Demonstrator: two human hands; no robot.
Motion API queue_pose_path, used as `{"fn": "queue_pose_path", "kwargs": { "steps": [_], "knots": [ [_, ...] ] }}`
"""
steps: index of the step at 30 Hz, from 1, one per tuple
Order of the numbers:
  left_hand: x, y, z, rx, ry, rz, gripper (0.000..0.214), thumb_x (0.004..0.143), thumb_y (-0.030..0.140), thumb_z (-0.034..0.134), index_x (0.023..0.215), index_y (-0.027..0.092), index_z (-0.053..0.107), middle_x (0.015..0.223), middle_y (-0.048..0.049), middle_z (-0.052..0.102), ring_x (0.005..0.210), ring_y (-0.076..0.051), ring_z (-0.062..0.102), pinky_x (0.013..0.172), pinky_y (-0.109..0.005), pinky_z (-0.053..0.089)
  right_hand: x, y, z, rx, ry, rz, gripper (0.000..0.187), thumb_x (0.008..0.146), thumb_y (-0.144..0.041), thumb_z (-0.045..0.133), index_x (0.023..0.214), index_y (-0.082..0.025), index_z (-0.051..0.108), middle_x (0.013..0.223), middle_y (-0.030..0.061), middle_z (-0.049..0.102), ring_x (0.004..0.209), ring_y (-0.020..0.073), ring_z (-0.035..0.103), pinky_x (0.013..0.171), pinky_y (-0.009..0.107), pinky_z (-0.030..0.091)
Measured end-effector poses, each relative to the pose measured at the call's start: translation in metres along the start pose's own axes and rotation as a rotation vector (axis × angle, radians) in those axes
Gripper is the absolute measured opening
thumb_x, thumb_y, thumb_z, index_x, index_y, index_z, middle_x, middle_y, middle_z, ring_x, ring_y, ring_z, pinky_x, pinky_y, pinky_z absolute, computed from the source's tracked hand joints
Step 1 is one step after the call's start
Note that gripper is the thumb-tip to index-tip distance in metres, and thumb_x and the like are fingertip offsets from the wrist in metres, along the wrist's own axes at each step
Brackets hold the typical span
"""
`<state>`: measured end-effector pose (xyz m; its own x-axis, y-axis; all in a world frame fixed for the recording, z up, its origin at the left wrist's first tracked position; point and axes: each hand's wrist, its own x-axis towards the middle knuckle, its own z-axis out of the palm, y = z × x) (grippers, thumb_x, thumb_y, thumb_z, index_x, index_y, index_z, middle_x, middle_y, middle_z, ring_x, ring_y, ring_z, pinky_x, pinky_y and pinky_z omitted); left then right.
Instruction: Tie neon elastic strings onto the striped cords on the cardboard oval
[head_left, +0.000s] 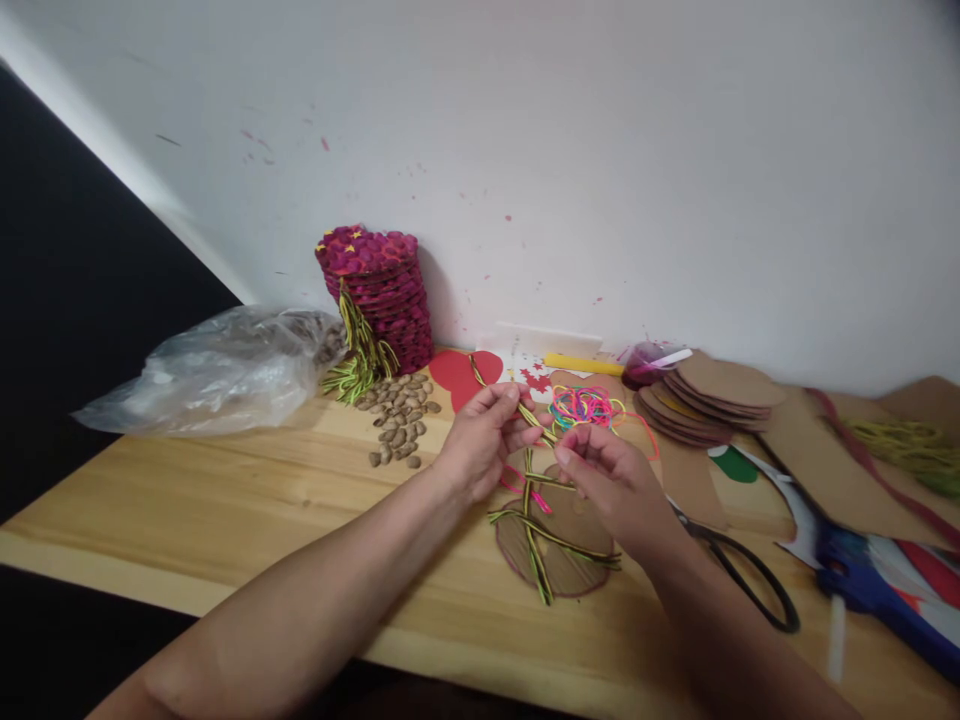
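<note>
We pinched green-and-black cords (527,412) between both hands, above the middle of the bench (225,500).
Near the front edge: cardboard disc (566,577) flat, loose strands (534,560) crossed on top; black-handled scissors (705,532) right of it, blue tool (847,570) further right. Our left hand (487,430) had the cords between thumb and fingers; our right hand (611,478) gripped them lower down, fingertips closed narrow. Mid-bench, we saw brown pebble-like pieces (397,437) left of the hands and a bright string tangle (581,408) just beyond them. Toward the far edge: clear bag (225,375) at left, maroon column (397,325) with a tassel (366,345) near the wall, stacked cardboard rounds (720,385) to the right.
</note>
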<state>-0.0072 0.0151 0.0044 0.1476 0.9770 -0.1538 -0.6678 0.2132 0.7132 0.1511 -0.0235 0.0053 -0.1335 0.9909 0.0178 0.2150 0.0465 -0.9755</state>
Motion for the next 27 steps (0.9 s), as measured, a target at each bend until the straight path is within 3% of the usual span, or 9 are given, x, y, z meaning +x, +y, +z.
{"fn": "queue_pose_path", "kwargs": {
  "steps": [4,10,16,21,27],
  "knots": [
    [-0.0009,0.001,-0.0007,0.021,-0.014,-0.004,0.008,0.089,0.022,0.061,0.085,0.015,0.061,0.075,-0.0009,0.062,0.059,-0.009,0.064,0.053,-0.018,0.055,0.0006,-0.0036,-0.0014,0.016,0.035,-0.029,0.022,0.083,-0.04,0.064,0.081,-0.02,0.056,0.071,-0.0015,0.057,0.063,0.0127,0.055,0.057,0.025,0.045],
    [-0.0023,0.0018,0.0006,0.056,-0.036,-0.031,0.012,0.088,0.024,0.064,0.08,0.015,0.06,0.071,-0.0008,0.061,0.058,-0.008,0.06,0.054,-0.018,0.054,0.001,-0.0073,-0.0043,-0.011,0.102,-0.043,0.026,0.081,-0.045,0.063,0.08,-0.022,0.054,0.069,-0.0007,0.056,0.059,0.0131,0.051,0.049,0.024,0.041],
    [-0.0025,0.0015,0.0013,0.029,-0.031,-0.064,0.011,0.087,0.023,0.064,0.082,0.015,0.059,0.073,-0.0006,0.061,0.059,-0.008,0.06,0.057,-0.019,0.055,0.0018,-0.0053,-0.0048,0.025,0.123,-0.046,0.025,0.083,-0.044,0.064,0.081,-0.021,0.054,0.074,0.0,0.058,0.06,0.0118,0.051,0.053,0.025,0.042],
    [-0.0017,0.0015,0.0015,0.019,-0.019,-0.062,0.008,0.089,0.02,0.061,0.083,0.014,0.06,0.071,-0.001,0.06,0.057,-0.008,0.059,0.058,-0.019,0.055,0.0016,-0.0067,-0.0043,0.086,0.187,-0.07,0.028,0.078,-0.041,0.07,0.093,-0.02,0.06,0.083,0.0028,0.06,0.069,0.0142,0.054,0.055,0.025,0.043],
    [-0.0034,0.001,0.003,0.042,-0.015,-0.056,0.01,0.087,0.021,0.064,0.08,0.015,0.059,0.071,-0.0009,0.06,0.057,-0.009,0.06,0.057,-0.02,0.055,0.0022,-0.0064,-0.0041,0.074,0.152,-0.071,0.03,0.074,-0.041,0.074,0.092,-0.02,0.064,0.085,0.0027,0.059,0.076,0.016,0.056,0.064,0.027,0.047]
  ]
}}
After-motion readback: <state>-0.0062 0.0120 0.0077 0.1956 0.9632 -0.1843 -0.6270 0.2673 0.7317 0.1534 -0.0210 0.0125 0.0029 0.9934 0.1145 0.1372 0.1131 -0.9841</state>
